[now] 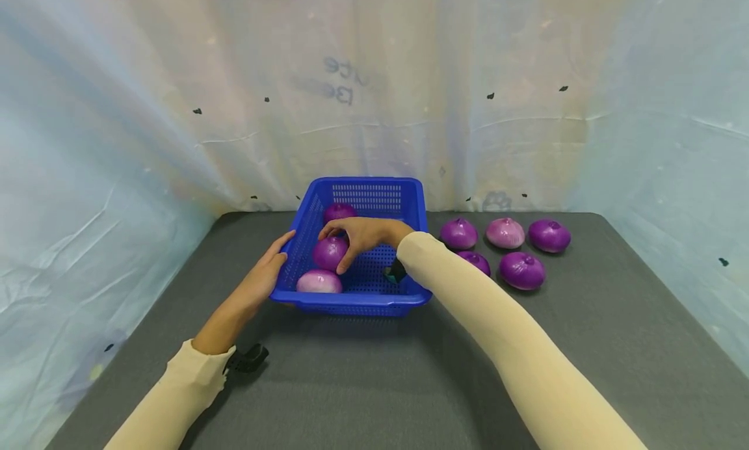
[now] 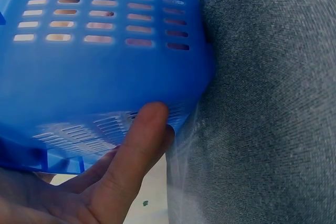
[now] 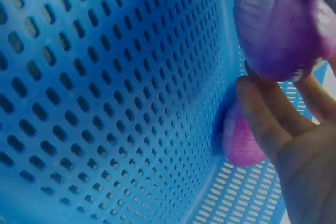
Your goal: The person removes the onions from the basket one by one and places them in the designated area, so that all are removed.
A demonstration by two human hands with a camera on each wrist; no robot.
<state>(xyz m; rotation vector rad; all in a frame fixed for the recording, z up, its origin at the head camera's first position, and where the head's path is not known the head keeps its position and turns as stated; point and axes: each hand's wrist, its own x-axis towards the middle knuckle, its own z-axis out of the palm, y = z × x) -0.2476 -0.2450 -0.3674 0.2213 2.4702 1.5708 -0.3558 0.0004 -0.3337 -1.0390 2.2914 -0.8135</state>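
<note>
Head cam, right hand (image 1: 368, 234) fingers curled round onion (image 1: 330, 252) in basket (image 1: 409, 206), left hand (image 1: 266, 272) flat vs side.

Faint mirrored lettering is seen through the far backdrop sheet (image 1: 339, 79) above the basket (image 1: 363, 302); possibly "Be" and "ce", but nothing can be read with certainty

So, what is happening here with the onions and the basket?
A person is handling purple onions at a blue basket on a grey table. The right hand grips one onion inside the basket, beside two others. The left hand rests open against the basket's left side. Five more onions lie on the table to the right.
</note>
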